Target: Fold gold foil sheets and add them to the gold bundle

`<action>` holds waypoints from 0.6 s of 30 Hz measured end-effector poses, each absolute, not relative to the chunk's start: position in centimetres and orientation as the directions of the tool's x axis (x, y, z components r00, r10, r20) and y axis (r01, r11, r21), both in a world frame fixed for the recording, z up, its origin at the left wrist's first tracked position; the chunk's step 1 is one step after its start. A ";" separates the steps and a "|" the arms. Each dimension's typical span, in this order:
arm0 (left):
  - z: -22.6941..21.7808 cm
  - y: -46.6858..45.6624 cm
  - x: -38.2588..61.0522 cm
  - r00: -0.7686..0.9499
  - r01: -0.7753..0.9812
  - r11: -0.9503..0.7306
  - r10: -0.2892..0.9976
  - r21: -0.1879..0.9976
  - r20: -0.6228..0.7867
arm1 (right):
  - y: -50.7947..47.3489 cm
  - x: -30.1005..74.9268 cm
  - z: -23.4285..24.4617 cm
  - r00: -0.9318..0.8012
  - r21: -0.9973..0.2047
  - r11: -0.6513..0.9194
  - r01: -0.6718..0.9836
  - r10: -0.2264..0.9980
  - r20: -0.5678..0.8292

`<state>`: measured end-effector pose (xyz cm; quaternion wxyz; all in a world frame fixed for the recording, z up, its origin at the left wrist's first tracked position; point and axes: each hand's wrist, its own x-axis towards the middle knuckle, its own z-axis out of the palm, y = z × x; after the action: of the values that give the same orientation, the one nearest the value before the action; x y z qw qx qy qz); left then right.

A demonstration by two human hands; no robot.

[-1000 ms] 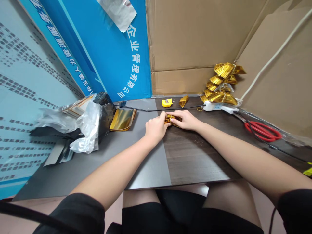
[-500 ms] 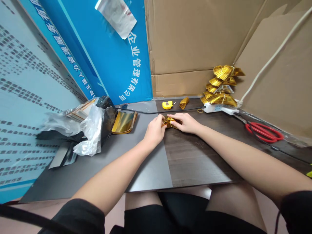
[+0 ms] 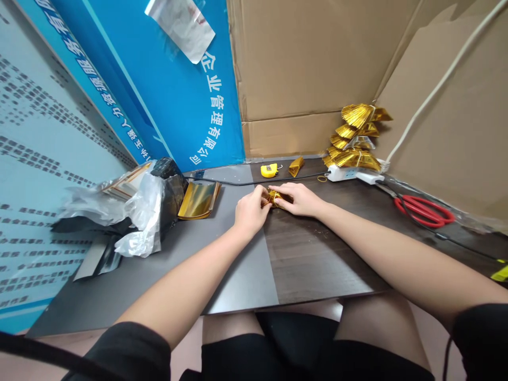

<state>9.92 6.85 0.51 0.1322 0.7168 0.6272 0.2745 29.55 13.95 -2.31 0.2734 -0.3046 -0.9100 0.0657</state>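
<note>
Between my hands, low over the dark wood-grain part of the table, is a small folded piece of gold foil paper with a pale band round its middle. My left hand grips its left end with thumb and fingers. From the other side my right hand holds the right end, fingers on top and thumb in front. The fingers cover much of the piece. Just behind lie a yellow tape measure and a folded gold foil piece.
At left, a stack of gold sheets lies beside a crumpled plastic bag. Banded gold foil fans are piled by a white power strip at the back right. Red-handled scissors and a black cable lie on the table.
My fingers have shifted slightly on the gold foil piece, which shows less of its right end. The whole scene sits slightly further left as the camera turned.
</note>
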 end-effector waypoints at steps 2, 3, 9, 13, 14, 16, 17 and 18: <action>0.4 6.9 10.0 0.063 0.815 -0.184 0.971 0.549 0.231 | 13.9 29.5 -2.3 -0.667 -0.283 0.809 0.515 0.586 0.459; 0.4 6.9 10.0 0.063 0.811 -0.185 0.971 0.555 0.232 | 13.9 29.5 -2.3 -0.668 -0.283 0.809 0.515 0.586 0.460; 0.1 7.2 9.9 0.072 0.784 -0.209 0.966 0.584 0.250 | 14.0 29.5 -2.3 -0.671 -0.277 0.813 0.511 0.580 0.462; 0.0 7.5 9.8 0.074 0.779 -0.213 0.965 0.589 0.251 | 14.0 29.6 -2.3 -0.675 -0.283 0.814 0.506 0.579 0.458; 0.0 7.5 9.8 0.076 0.781 -0.216 0.964 0.586 0.254 | 13.9 29.6 -2.3 -0.674 -0.286 0.816 0.503 0.577 0.462; 0.1 7.5 9.9 0.085 0.790 -0.227 0.961 0.570 0.264 | 13.8 29.5 -2.2 -0.671 -0.287 0.819 0.496 0.572 0.471; 0.1 7.6 9.9 0.091 0.796 -0.232 0.959 0.558 0.270 | 13.8 29.5 -2.2 -0.671 -0.286 0.822 0.493 0.569 0.476; 0.1 7.6 9.9 0.094 0.804 -0.236 0.957 0.546 0.274 | 13.8 29.4 -2.2 -0.671 -0.283 0.823 0.492 0.566 0.479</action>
<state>9.88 7.56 0.14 0.1293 0.7283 0.6045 0.2955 29.41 13.76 -2.15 0.2832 -0.2901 -0.9118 0.0653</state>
